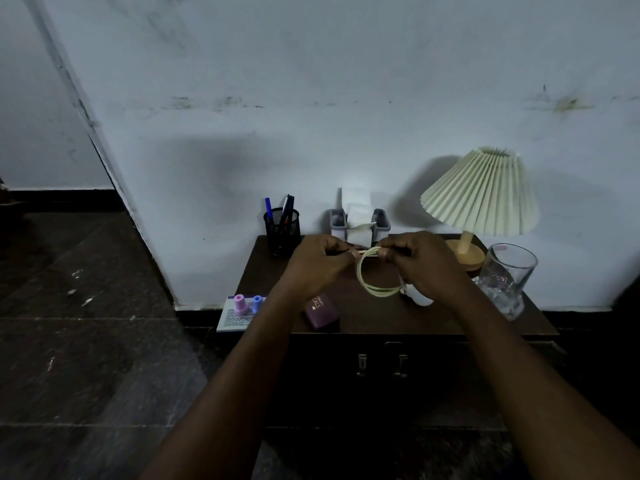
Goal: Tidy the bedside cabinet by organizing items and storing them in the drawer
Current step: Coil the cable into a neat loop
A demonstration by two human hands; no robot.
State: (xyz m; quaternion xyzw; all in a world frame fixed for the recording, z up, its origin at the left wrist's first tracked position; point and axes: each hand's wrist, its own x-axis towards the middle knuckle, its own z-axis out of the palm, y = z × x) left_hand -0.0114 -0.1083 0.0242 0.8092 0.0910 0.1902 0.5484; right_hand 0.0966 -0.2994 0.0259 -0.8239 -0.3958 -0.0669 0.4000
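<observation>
Your left hand and right hand both pinch one coiled cable; one pink bottle and one blue bottle stand to their left.

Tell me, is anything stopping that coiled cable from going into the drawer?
Only the cabinet front itself: it looks closed, handles untouched. Both the left hand and right hand hold the cable above the top.

both hands are raised over the bedside cabinet; the left hand and right hand each pinch the top of a cream cable coiled in a loop; a white charger plug shows under the right hand; at the back stand a mesh pen holder, a tissue organiser and a pleated lamp; a glass mug stands at the right; a purple box lies near the front edge
</observation>
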